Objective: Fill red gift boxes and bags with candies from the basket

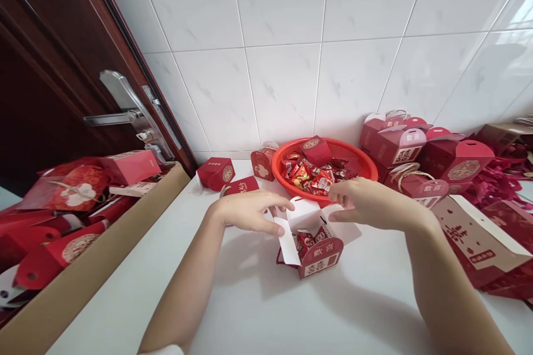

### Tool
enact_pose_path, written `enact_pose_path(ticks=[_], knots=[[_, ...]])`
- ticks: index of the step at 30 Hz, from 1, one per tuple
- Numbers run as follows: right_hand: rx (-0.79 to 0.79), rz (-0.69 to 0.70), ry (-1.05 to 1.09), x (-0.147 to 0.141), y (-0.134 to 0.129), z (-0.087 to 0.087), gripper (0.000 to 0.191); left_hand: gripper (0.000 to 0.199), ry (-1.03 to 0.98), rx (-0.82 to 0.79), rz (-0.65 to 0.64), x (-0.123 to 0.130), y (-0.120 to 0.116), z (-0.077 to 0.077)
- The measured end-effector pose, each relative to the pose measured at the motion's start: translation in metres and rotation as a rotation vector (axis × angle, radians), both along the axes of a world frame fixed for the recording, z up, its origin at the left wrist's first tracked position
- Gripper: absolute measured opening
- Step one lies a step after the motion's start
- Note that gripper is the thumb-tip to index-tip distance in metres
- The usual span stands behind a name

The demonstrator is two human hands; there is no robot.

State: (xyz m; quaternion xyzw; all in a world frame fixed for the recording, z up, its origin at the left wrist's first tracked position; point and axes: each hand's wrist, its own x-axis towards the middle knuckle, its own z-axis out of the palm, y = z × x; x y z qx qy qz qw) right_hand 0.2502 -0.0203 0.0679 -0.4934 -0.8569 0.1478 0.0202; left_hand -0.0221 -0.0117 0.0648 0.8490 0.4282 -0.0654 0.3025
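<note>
A small red candy box (pixel 320 258) with white inner flaps stands upright on the white tabletop, its top unfolded. Wrapped candies (pixel 306 241) show inside it. My left hand (pixel 250 212) is at the box's left side, thumb and fingers apart, with the thumb tip at the edge of the raised left flap (pixel 288 243). Whether it presses on that flap I cannot tell. On the other side my right hand (pixel 370 203) hovers by the right flap, fingers loosely curled and apart from the thumb, holding nothing visible. Behind the box sits a red plastic basket (pixel 278 169) of candies.
Several closed red gift boxes (pixel 400 147) are stacked at the right, beside an open-topped pink and red box (pixel 470 233). Small boxes (pixel 215 173) stand left of the basket. A cardboard carton (pixel 104 255) with red packaging lies left, near a dark wooden door (pixel 54 55). A tiled wall (pixel 283 89) rises behind.
</note>
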Motion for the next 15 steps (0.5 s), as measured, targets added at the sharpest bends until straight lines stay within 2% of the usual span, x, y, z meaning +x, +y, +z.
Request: enact_pose_path(ticks=[2,6,10,15], knots=[[-0.021,-0.058,-0.136,0.001,-0.003,-0.001,0.021,0.063,-0.016,0.022,-0.024,0.0,0.001,-0.001],[-0.07,-0.017,-0.212,-0.005,-0.01,-0.003,0.027,0.064,-0.043,0.02,-0.07,0.0,0.0,-0.002],[-0.028,0.063,-0.085,-0.01,-0.019,0.001,0.023,0.07,-0.026,0.024,-0.064,0.0,-0.006,0.003],[-0.072,0.216,0.083,-0.017,-0.025,0.001,0.031,0.07,-0.071,0.028,-0.107,0.005,-0.012,0.008]])
